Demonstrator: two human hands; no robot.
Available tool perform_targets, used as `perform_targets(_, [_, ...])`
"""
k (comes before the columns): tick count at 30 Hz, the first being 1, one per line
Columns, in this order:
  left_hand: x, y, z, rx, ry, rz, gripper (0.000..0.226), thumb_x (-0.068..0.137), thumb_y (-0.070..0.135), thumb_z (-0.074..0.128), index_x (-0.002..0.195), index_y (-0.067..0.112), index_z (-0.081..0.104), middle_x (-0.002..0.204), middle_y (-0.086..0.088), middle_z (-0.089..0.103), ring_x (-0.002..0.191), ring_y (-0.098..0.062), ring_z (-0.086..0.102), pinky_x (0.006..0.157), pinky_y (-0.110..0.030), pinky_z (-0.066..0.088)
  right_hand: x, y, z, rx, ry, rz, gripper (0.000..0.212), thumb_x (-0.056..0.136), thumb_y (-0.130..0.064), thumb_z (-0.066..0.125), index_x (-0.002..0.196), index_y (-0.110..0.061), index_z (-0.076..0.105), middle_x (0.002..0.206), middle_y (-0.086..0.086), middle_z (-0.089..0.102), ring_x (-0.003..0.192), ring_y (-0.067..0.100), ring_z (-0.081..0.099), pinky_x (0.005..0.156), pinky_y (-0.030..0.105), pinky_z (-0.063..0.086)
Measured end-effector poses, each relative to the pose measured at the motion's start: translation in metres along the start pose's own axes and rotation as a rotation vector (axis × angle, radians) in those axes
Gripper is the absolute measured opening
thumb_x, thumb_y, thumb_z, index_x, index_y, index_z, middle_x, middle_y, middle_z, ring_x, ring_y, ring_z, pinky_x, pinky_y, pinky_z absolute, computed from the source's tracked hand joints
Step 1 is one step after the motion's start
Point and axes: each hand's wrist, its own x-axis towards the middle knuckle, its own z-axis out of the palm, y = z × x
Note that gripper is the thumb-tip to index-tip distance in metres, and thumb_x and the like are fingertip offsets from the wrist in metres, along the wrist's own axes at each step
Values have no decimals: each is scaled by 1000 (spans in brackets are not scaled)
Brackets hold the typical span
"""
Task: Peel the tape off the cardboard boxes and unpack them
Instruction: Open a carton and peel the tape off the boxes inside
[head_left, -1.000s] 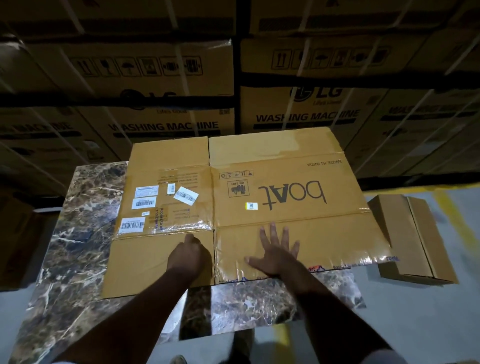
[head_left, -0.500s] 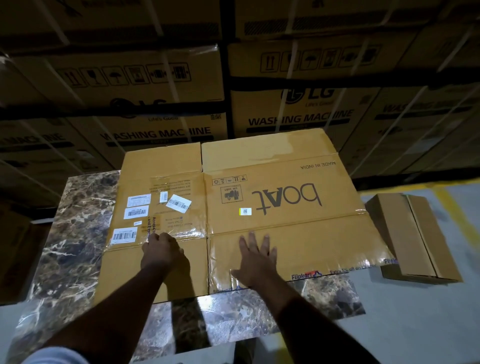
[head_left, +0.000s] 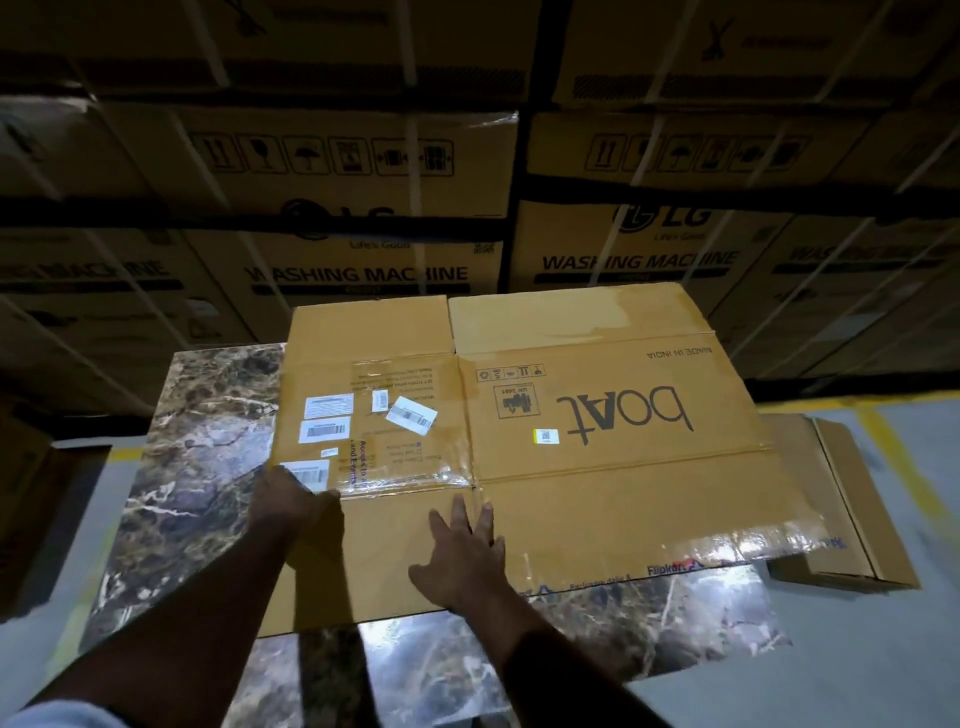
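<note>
A flattened brown cardboard box (head_left: 597, 415) printed with "boAt" lies spread over a dark marble-patterned surface (head_left: 208, 447), its far flaps reaching past the surface's far edge and its right end overhanging the right side. The right hand (head_left: 462, 553) lies palm down on the near flap, just right of the slit between the two near flaps, fingers straight and a little spread, thumb out to the left. The left hand (head_left: 291, 501) sits at the box's left edge where the near-left flap meets the labelled panel; its fingers curl downward there, but whether they grip the edge or a strip of tape cannot be told. Just beyond its knuckles is a white barcode label (head_left: 309, 472), partly covered by the hand, with more white labels (head_left: 328, 406) farther up the same panel. Glossy clear tape (head_left: 405, 475) runs along the fold beside the left hand, and another shiny band of clear tape (head_left: 727, 545) lines the near-right flap's edge, well right of the right hand. A smaller closed brown carton (head_left: 852, 514) lies on the grey floor to the right, partly under the overhang. Stacked washing-machine cartons (head_left: 363, 260) fill the background.
</note>
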Motion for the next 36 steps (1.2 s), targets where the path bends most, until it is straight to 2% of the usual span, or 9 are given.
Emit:
perform_targets(5, [38, -23, -34, -345, -78, -117, 86, 65, 69, 85, 114, 3, 61, 106, -19, 69, 92, -36, 69, 70, -38, 56, 5, -34, 27, 118, 157, 145, 95, 85, -75, 51, 163, -35, 15, 173, -5, -12, 158, 36, -16, 123, 63, 2])
perform_targets(9, [38, -37, -65, -582, -335, 36, 42, 91, 43, 76, 83, 3, 67, 72, -11, 66, 64, -24, 59, 61, -30, 43, 1, -53, 47, 245, 379, 241, 90, 87, -71, 55, 163, -37, 18, 173, -11, -5, 159, 28, -11, 125, 58, -4])
perform_targets(11, [17, -41, -84, -715, -392, 110, 24, 98, 32, 70, 89, 9, 68, 72, -5, 65, 64, -22, 57, 59, -28, 41, -12, -63, 58, 292, 489, 229, 88, 90, -71, 55, 162, -36, 20, 173, -11, -1, 159, 24, -10, 125, 56, -6])
perform_targets(14, [-18, -50, -116, -973, -254, 130, 11, 102, 22, 63, 107, 15, 71, 94, 1, 75, 77, -16, 69, 58, -23, 50, -49, -79, 67, 362, 788, 151, 80, 93, -59, 63, 159, -29, 30, 171, -8, 16, 158, 17, 9, 127, 55, 6])
perform_targets(17, [-44, -73, -135, -1114, -151, 157, 16, 101, 17, 62, 113, 12, 71, 102, -3, 75, 86, -19, 71, 61, -20, 53, -86, -86, 80, 412, 1080, 304, 77, 89, -45, 75, 153, -28, 34, 169, -4, 23, 156, 25, 21, 123, 61, 19])
perform_targets(23, [-120, -129, -125, -1218, -113, 76, 15, 100, 16, 63, 112, 10, 70, 99, -6, 75, 87, -26, 70, 70, -31, 52, -142, -134, 143, 1544, 789, 523, 127, 78, -30, 91, 162, -33, -3, 171, 5, 8, 148, 36, 33, 116, 44, 34])
perform_targets(27, [-182, -177, -127, -1196, -116, 63, 14, 99, 14, 62, 110, 8, 68, 95, -5, 75, 81, -23, 69, 67, -30, 52, -180, -121, 186, 1679, 729, 400, 128, 78, -21, 91, 162, -39, -4, 170, 3, 18, 145, 30, 40, 118, 51, 38])
perform_targets(32, [-176, -250, -173, -976, -332, 90, 22, 96, 28, 63, 111, 13, 70, 102, -8, 76, 87, -26, 66, 78, -38, 51, -235, -112, 209, 1605, 552, 280, 149, 63, -39, 99, 154, -53, -19, 173, -4, 6, 153, 27, 28, 117, 61, 37])
perform_targets(36, [-144, -280, -233, -1227, -241, -28, 20, 99, 35, 62, 109, 18, 64, 101, -7, 68, 80, -20, 65, 60, -31, 53, -227, -89, 236, 1624, 468, 171, 167, 24, -58, 104, 152, -61, -4, 171, -1, 19, 147, 29, 41, 105, 68, 47])
